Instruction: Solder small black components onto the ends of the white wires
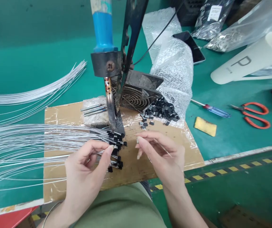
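At the cardboard sheet (136,172), far edge = 12: two bare hands, palms tipped inward, fingers curled, facing each other with a small gap between. Left hand (86,171) at 8 o'clock, wrist angled up and in, thumb and index pinched narrow on a wire end (114,146), just beside the black connectors (120,165) on the white wires (29,136) coming in from 9. Right hand (165,153) at 3, forearm rising from 5, thumb and index also near closed, on a thin strand (165,149) trailing back over the palm; exact tip detail too small to read. Soldering iron (102,31) hangs at 12, tip down, right over the connectors. Containers: bubble wrap (174,69) at 1, heap of small black parts (164,109) at its near end, some loose on the cardboard. Labelled clear bag (208,23), also at 1, farther out, contents hard to read. Clear plastic bag (226,40) between 1 and 2, small silvery metal pieces inside. White container marked P (247,60) lies tilted at 2; can't tell what's in it. Screwdriver (213,109) and red-handled cutters (256,115) toward 3.
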Available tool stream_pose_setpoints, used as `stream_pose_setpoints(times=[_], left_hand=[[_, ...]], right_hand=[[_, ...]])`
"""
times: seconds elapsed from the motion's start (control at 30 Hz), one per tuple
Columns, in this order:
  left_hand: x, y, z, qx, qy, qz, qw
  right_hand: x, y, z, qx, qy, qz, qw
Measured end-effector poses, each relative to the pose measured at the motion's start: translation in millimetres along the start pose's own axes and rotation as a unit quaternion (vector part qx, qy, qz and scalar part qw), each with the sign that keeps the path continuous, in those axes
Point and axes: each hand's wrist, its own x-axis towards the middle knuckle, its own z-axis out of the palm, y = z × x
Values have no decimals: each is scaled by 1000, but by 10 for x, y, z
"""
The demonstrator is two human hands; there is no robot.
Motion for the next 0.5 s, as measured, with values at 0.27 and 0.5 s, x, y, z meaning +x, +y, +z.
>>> stream_pose_setpoints(times=[0.27, 0.5], left_hand=[[2, -23, -20, -4, -30, 16, 999], [-20, -27, -26, -14, -30, 2, 999]], right_hand=[[-88, -94, 170, -7, -136, -51, 989], [-62, -90, 181, 3, -158, -80, 984]])
